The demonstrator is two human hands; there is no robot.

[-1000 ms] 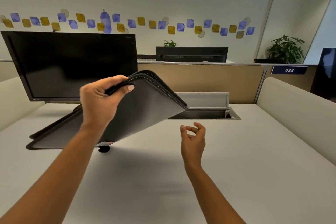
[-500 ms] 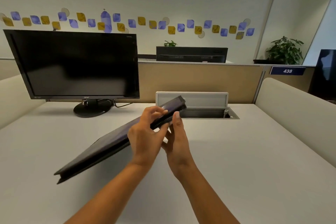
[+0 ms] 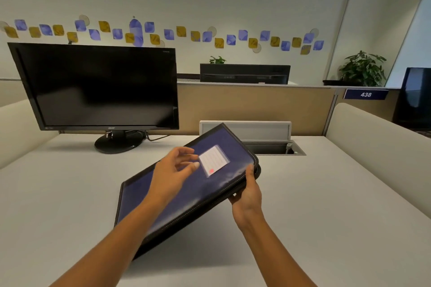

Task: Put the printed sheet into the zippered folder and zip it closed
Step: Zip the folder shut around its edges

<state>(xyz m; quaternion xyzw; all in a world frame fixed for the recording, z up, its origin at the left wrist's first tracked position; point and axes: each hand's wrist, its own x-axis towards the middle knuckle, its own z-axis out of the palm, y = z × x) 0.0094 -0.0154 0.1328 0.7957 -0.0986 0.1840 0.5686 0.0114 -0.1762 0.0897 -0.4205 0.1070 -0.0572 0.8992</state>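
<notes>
The zippered folder [image 3: 224, 147] is dark blue with a black stitched border and a small white label under a clear pocket. It is held tilted above the white desk [image 3: 326, 205], its near-left corner lowest. My right hand [image 3: 247, 193] grips its right edge from below, thumb on the zipper rim. Spread fingers of my left hand [image 3: 173, 170] hover over the cover, beside the label; whether they touch it is unclear. The folder's covers lie together. No printed sheet is visible.
A black monitor [image 3: 100, 86] on a round stand occupies the back left of the desk. An open cable hatch [image 3: 268, 147] with a raised lid sits behind the folder. Padded cream dividers flank both sides, and a tan partition runs along the back.
The folder swung down from in front of the monitor and turned its blue cover up. My right hand took hold of its right edge. My left hand let go of the edge.
</notes>
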